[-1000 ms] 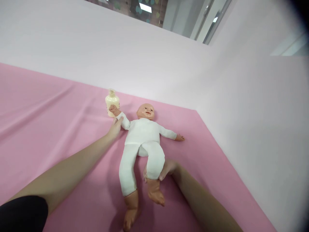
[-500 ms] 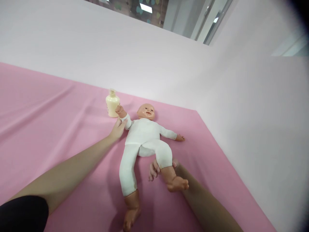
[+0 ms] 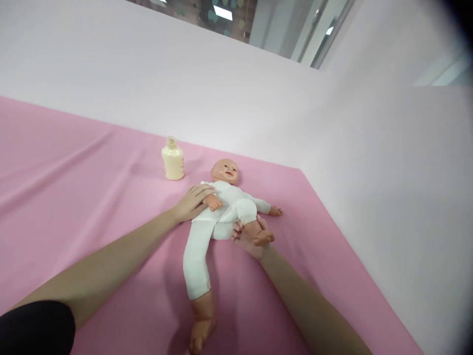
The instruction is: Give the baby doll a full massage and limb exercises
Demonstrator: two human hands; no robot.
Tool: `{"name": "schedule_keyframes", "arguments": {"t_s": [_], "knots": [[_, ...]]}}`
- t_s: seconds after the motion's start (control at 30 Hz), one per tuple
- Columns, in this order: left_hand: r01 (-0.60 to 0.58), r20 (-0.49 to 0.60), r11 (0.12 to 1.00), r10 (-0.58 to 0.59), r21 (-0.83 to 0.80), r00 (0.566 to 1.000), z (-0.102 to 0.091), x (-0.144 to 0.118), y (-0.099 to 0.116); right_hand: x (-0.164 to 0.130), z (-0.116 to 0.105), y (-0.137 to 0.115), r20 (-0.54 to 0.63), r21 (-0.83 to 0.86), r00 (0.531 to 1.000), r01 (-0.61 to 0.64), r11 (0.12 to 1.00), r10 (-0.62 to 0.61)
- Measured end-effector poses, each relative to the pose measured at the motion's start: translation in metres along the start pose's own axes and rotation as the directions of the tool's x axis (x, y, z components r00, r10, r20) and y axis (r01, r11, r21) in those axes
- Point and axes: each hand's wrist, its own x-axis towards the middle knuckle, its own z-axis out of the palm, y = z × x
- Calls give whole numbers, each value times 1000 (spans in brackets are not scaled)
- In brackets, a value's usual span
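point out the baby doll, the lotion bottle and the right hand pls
Baby doll in white cloth suit [image 3: 221,197], head view: on its chest.
Cream plastic lotion bottle [image 3: 173,165], head view: middle of its body.
Right hand [image 3: 248,240], head view: on the palm, under the doll's bent leg.

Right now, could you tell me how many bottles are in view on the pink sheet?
1. A single cream-coloured bottle stands upright on the pink sheet, beyond the doll and apart from both hands. No other shows.
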Motion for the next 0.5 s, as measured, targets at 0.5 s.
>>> {"name": "schedule_keyframes", "arguments": {"t_s": [0.5], "knots": [[283, -212, 775, -468, -566, 858, 15, -1, -18, -6, -2, 11, 409, -229, 905, -23, 973, 118]]}}
